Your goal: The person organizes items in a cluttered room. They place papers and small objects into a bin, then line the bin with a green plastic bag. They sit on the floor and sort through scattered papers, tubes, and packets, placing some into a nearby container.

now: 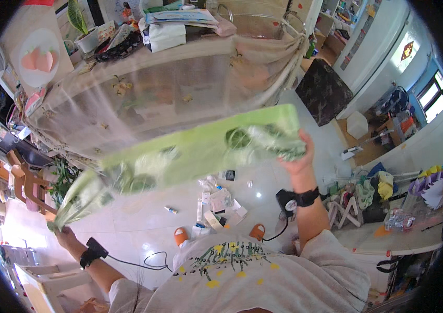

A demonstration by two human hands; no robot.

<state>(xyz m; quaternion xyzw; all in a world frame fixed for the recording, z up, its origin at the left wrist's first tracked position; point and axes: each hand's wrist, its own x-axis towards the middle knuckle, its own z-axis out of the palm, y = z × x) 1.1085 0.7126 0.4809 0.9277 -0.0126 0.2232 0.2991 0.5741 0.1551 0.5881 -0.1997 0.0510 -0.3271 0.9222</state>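
Observation:
A long green printed plastic sheet or bag, partly see-through and blurred, stretches in the air between my two hands. My left hand grips its gathered, narrowed end at the lower left. At the right end my right hand holds a bunched part of it. The sheet hangs above the floor, in front of a table covered with a translucent cloth. Whether the sheet is one layer or two, I cannot tell.
Small boxes and packaging lie on the tiled floor before my feet, with a small tube to their left. A wooden chair and a plant stand left. A cluttered white table is at right. Cables hang from both wrist straps.

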